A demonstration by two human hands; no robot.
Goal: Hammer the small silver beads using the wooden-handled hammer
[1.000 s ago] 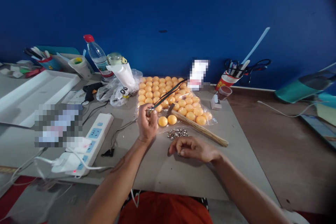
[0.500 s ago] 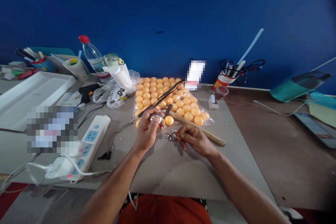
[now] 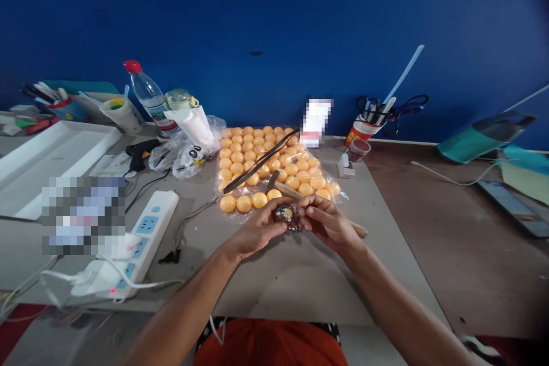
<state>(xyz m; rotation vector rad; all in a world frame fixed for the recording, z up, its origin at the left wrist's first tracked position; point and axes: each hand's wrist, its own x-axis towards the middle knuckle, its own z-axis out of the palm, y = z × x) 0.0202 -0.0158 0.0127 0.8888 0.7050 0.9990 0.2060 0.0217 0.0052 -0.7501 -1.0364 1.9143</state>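
1. The left hand [image 3: 257,234] is curled round a shiny, stud-covered ball [image 3: 283,214], which sits at its fingertips, in front of the body. An orange patch shows on the ball's upper side.
2. The right hand [image 3: 328,220] meets it from the right, fingers bent in at the ball's near edge. Whether they are closed on a stud cannot be told.
3. For good work, the left fingers would best cradle the ball firmly but lightly, with the bare patch turned up and kept clear of the thumb.
4. The right fingertips would do well to come straight in and press evenly, since a sideways push could turn the ball or knock a stud askew.
5. Just beyond the left hand, four orange balls [image 3: 244,203] lie in a row; keeping the wrist low and short of them avoids rolling them. The hammer [image 3: 285,187] lies just beyond both hands, its handle passing behind the right hand.
6. Compared with half a second earlier, the left hand has moved rightward and nearer the body, uncovering the row. The right hand has left the stud pile and now meets the left. That pile, plain earlier, is mostly hidden by the hands.
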